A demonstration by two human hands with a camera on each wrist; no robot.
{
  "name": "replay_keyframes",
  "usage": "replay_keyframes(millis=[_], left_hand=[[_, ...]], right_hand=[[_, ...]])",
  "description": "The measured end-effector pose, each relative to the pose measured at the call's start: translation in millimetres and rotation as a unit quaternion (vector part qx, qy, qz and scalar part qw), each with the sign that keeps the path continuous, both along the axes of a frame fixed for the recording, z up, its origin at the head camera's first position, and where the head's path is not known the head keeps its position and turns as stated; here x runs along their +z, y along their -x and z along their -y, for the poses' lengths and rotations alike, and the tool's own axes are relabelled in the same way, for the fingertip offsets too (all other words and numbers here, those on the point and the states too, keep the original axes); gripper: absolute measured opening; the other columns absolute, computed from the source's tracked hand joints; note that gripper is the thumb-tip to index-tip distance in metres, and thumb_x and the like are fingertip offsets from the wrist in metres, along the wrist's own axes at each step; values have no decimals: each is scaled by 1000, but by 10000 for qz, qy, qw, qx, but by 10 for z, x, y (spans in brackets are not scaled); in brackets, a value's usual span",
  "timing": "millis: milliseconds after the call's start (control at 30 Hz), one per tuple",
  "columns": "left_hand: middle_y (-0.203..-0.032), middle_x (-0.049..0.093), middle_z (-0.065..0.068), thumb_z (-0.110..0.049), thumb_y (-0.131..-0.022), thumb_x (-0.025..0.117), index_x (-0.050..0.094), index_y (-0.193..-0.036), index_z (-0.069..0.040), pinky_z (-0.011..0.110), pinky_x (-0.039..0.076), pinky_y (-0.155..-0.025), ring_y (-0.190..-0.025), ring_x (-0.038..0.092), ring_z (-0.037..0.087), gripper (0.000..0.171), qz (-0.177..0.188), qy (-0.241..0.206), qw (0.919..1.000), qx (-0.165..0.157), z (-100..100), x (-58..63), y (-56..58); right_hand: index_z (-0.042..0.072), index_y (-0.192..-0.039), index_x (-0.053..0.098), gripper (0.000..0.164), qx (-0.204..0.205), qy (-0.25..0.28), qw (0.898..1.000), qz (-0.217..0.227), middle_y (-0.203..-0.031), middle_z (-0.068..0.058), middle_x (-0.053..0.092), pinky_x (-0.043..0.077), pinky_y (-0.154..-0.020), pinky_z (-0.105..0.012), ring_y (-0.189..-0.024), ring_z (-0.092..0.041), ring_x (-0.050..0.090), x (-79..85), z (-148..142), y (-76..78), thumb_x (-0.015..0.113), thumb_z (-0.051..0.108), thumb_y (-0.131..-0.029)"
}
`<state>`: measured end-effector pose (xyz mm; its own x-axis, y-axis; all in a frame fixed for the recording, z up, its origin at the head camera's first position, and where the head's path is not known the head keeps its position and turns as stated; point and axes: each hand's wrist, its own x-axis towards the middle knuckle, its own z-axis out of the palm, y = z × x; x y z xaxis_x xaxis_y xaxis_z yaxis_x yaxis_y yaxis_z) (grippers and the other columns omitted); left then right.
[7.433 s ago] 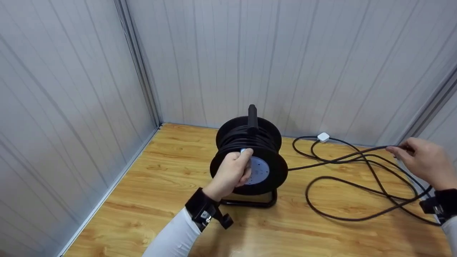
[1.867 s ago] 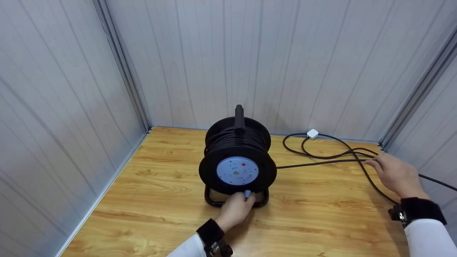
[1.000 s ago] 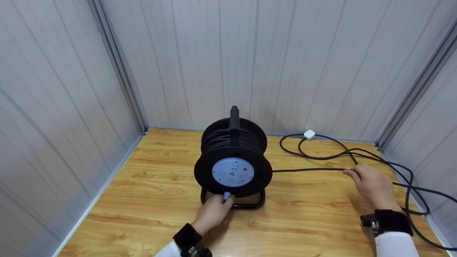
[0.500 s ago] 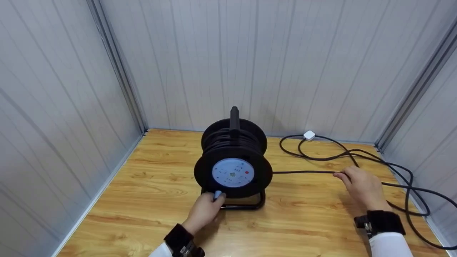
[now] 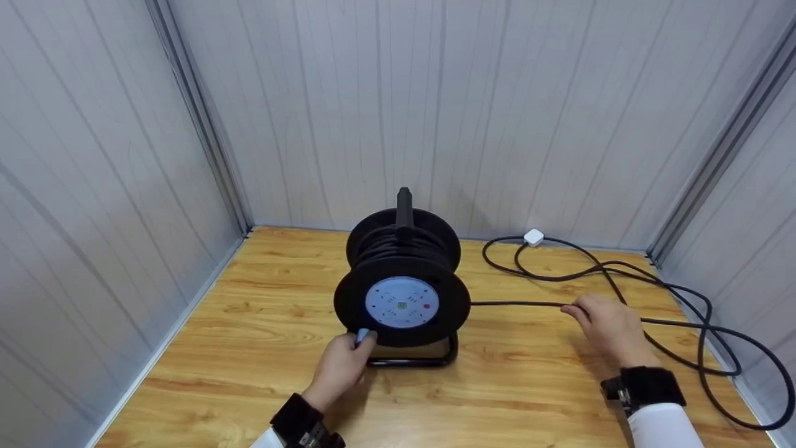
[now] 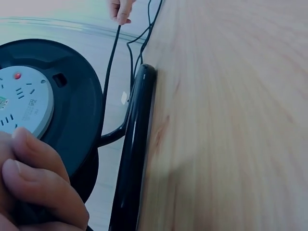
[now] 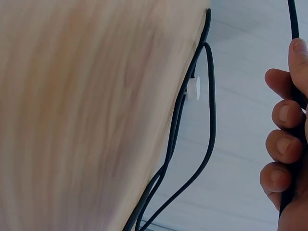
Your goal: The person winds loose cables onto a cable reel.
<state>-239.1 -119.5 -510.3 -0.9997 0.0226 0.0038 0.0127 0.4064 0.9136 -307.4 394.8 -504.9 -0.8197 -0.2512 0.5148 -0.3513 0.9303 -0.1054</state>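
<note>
A black cable reel with a pale blue socket panel stands upright on its tubular frame in the middle of the head view. At the lower left of its front disc, my left hand grips the reel's crank knob, whose blue tip shows above the thumb. Black cable runs from the reel's right side into my right hand, which holds it just above the table. In the right wrist view the fingers curl round the cable. In the left wrist view the knob is mostly hidden by the hand.
Loose cable loops lie to the right, partly behind my right hand. A white plug rests near the back wall. Pale panel walls enclose the wooden tabletop at the back and both sides.
My left hand has carried the knob round from the disc's upper part, past the bottom, to the lower left. The right hand has moved left towards the reel, still holding cable.
</note>
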Motion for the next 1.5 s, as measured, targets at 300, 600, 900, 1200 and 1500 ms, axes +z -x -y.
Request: replay_keyframes(millis=[300, 600, 900, 1200, 1500], left_hand=[[-42, 48, 0, -45, -103, 57, 51, -61, -13, 23, 28, -37, -35, 42, 12, 53, -64, -753, 9969, 203, 63, 93, -14], [-44, 53, 6, -52, -102, 55, 54, -61, -8, 25, 29, -37, -34, 41, 16, 60, -210, -1566, 9858, 568, 85, 254, -57], [-47, 51, 5, -55, -100, 59, 48, -66, -9, 27, 26, -32, -33, 36, 13, 58, 111, -2762, 9598, 486, 70, 462, -82], [-45, 41, 3, -50, -100, 61, 41, -60, -10, 25, 25, -33, -33, 32, 13, 60, -301, -3236, 9456, 107, -11, 750, -53], [-44, 38, 3, -52, -101, 59, 39, -61, -10, 28, 22, -33, -33, 29, 13, 61, -538, -3133, 9475, -345, -189, 1003, -12]], right_hand=[[23, -80, 60, 26, 223, -92, 9992, -311, -68, 12, 50, 34, -52, -29, -55, -7, 45, -19, 164, 52, 70, 38, -97], [20, -87, 65, 18, 572, -155, 9971, -486, -78, 6, 63, 49, -56, -39, -66, -16, 63, -85, 402, 67, 72, 33, -97], [21, -86, 64, 17, 815, -188, 9945, -634, -76, 10, 60, 44, -52, -31, -61, -10, 59, -105, 620, 57, 74, 31, -95], [21, -83, 62, 20, 1125, -227, 9903, -779, -73, 9, 58, 43, -49, -30, -58, -11, 57, -96, 929, 118, 74, 31, -95], [19, -84, 66, 16, 1531, -235, 9800, -1245, -73, 8, 61, 45, -46, -31, -57, -12, 61, -148, 1221, 193, 79, 28, -91]])
